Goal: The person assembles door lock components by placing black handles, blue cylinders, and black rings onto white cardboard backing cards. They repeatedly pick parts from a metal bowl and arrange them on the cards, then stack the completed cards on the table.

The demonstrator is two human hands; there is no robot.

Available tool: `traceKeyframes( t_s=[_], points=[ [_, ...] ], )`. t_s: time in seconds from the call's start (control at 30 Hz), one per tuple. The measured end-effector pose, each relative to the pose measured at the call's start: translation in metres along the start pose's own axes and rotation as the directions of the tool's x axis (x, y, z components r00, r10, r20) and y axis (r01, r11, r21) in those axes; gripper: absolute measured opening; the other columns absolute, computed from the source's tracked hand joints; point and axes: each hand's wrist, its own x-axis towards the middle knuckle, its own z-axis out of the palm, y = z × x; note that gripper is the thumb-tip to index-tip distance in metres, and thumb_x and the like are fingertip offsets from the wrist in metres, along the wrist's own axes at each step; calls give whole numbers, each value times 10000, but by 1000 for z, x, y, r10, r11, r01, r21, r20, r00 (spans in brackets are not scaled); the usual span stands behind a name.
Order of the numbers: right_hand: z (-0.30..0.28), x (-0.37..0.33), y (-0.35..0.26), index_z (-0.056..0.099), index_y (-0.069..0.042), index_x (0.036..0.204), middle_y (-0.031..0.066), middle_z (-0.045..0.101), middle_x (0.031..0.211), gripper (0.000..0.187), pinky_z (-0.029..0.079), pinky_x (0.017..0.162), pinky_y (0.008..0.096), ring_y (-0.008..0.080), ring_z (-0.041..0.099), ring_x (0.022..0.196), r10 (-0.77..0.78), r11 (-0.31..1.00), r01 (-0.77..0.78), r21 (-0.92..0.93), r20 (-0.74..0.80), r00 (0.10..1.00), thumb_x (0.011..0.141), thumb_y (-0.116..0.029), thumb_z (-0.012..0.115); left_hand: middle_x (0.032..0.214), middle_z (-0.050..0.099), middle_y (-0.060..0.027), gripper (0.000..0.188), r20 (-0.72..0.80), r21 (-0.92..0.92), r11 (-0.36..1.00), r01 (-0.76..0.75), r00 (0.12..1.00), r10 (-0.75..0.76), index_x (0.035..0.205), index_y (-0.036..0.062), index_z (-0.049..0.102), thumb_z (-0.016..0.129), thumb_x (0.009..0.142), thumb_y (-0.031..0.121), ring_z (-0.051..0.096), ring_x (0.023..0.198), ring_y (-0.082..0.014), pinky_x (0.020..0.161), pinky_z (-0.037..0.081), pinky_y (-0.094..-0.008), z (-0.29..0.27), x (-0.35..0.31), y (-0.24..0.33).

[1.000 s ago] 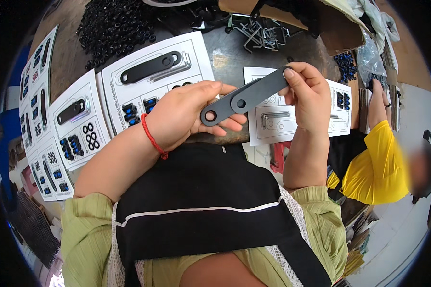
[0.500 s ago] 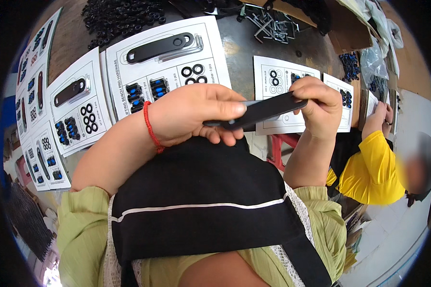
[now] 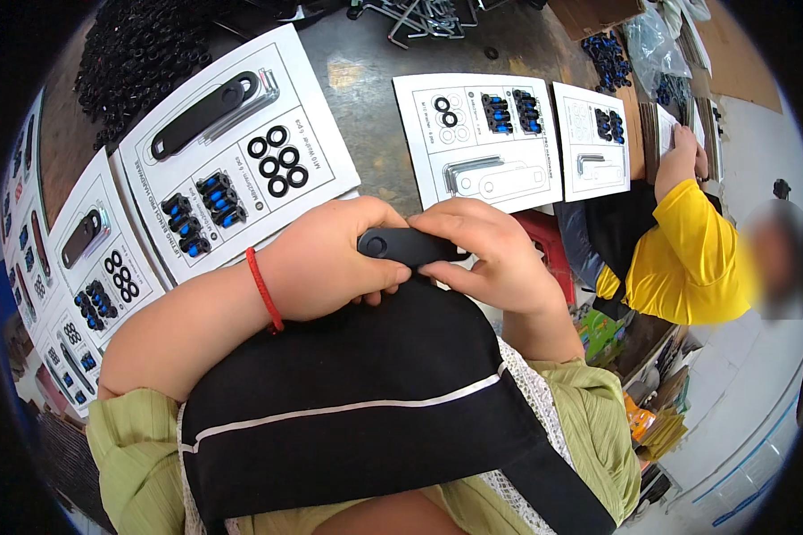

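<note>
So the black bar (image 3: 401,243) sits right between my hands, just above my apron (image 3: 357,366), long axis running roughly side to side. Left grip (image 3: 330,259) pinches its left end, thumb below and fingers above; right grip (image 3: 491,254) pinches the other end, so neither hand's really nearer. Bar's matte and smooth, with a rounded end and a round hole or recess, can't tell which. Can't tell if it's more than one layer either.

Past it on the tabletop (image 3: 361,116): a stiff white card (image 3: 201,171) with blue-banded bolts (image 3: 192,223), another card (image 3: 468,143) off right, bent shiny hex keys (image 3: 424,20), plus a heap of little black rings (image 3: 143,62).
</note>
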Motion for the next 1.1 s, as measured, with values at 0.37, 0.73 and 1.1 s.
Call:
traceKeyframes(
  t_s=[0.37,0.73,1.1],
  points=[
    [-48,-42,50,664,-32,1030,110,641,1006,397,526,782,363,306,632,905,237,893,-326,-310,-292,927,644,43,721,923,634,-66,456,-71,-88,993,-81,995,74,1262,13,464,668,878,150,590,796,-106,693,493,-244,-1,-2,0],
    [-55,-36,86,671,-14,1014,124,592,1017,403,482,850,368,320,580,956,191,868,-292,-401,-272,943,623,84,686,925,646,-46,305,-61,325,838,-438,875,480,1072,43,622,718,784,72,595,786,-112,667,472,-248,-14,-26,16],
    [-46,-26,60,654,-42,964,108,610,1010,320,483,845,365,305,590,972,77,861,-257,-438,-386,919,666,66,696,678,636,6,232,-63,779,478,-406,708,704,724,156,623,810,616,241,539,551,-151,512,338,-286,39,-120,77]
  ],
)
